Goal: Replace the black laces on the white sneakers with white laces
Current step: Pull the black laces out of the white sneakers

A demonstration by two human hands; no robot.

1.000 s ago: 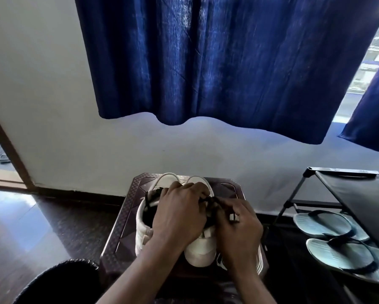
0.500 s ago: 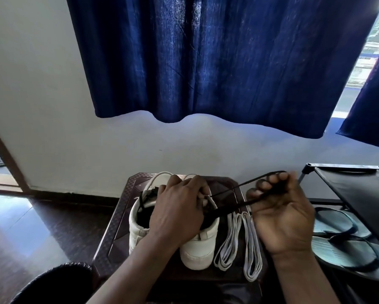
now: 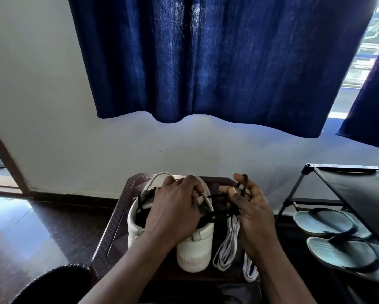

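Two white sneakers [image 3: 195, 251] stand heel toward me on a small dark table [image 3: 116, 227]. My left hand [image 3: 175, 211] rests over the top of the right sneaker, fingers curled at its lacing. A black lace [image 3: 219, 212] runs from that sneaker to my right hand [image 3: 250, 209], which holds it looped between its fingers just right of the shoe. Black lace also shows on the left sneaker's tongue. Folded white laces [image 3: 228, 246] lie on the table beside the right sneaker, partly under my right forearm.
A black shoe rack [image 3: 346, 187] stands at the right with pale blue flip-flops [image 3: 337, 240] under it. A blue curtain [image 3: 206, 58] hangs over the wall behind. A round dark object [image 3: 52, 284] sits at the lower left. Glossy dark floor lies left.
My right hand, which had pulled the black lace out to the right, has come back in close to the sneaker. My left hand has stayed on the shoe.
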